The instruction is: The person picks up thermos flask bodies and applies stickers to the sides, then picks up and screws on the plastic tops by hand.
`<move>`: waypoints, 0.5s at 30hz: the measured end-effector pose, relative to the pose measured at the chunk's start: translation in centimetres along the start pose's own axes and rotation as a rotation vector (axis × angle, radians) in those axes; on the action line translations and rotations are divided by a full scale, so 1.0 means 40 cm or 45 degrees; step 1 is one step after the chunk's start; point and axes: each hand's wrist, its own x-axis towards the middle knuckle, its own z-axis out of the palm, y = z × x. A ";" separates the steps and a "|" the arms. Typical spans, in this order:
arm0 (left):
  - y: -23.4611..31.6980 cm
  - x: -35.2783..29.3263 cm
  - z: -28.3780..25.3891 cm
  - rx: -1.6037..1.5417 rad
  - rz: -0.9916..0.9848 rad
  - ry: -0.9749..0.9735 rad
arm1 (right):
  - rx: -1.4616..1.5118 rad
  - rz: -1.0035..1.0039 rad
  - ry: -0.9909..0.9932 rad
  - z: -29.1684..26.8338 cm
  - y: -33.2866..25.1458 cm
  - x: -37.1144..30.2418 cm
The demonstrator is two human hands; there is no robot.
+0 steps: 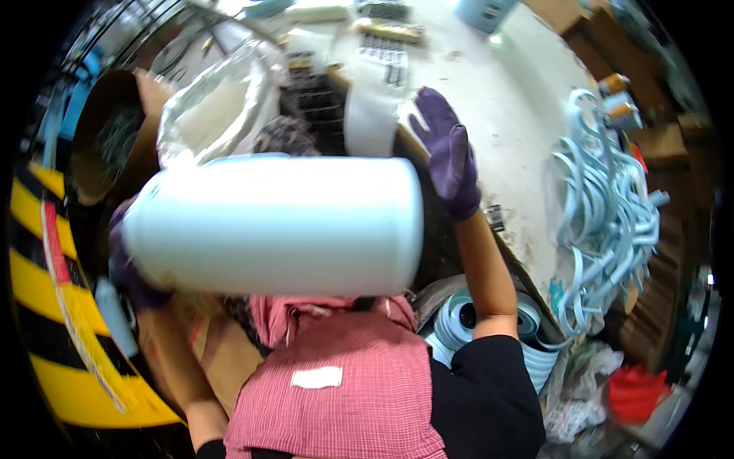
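Note:
A large light blue cylinder-shaped container (275,226) with rounded ends lies sideways in the air in front of my body, slightly blurred. At its left end my left hand (134,256), in a purple glove, grips it; part of the fingers is hidden behind the container. My right hand (449,157), also gloved in purple, is raised off the container's right end, over the table edge. Its fingers are stretched out and it holds nothing. Closest to that hand are the white tabletop (508,99) and a translucent plastic sheet (375,115).
Light blue handles (604,206) are heaped on the table at right. Round light blue parts (455,317) fill a bag below my right arm. A plastic-lined bin (172,126) and a cardboard box (84,153) stand at far left. Yellow-and-black striping (46,306) runs along the left.

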 end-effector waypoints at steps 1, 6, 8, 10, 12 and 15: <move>0.041 0.012 -0.044 0.262 0.049 -0.046 | -0.321 -0.055 0.096 -0.077 -0.035 0.001; 0.111 0.027 -0.156 0.092 0.177 -0.127 | -2.026 0.098 0.513 -0.593 -0.296 0.067; 0.182 0.049 -0.125 0.141 0.041 -0.195 | -2.627 0.815 0.054 -0.781 -0.344 0.129; 0.209 0.075 -0.059 0.136 -0.284 -0.219 | -2.639 1.098 0.488 -1.024 -0.386 0.134; 0.177 0.079 -0.052 -0.098 -0.369 -0.222 | -2.638 1.246 0.667 -1.149 -0.439 0.116; 0.244 0.066 -0.129 -0.109 -0.516 -0.475 | -2.809 1.414 0.080 -1.113 -0.387 0.139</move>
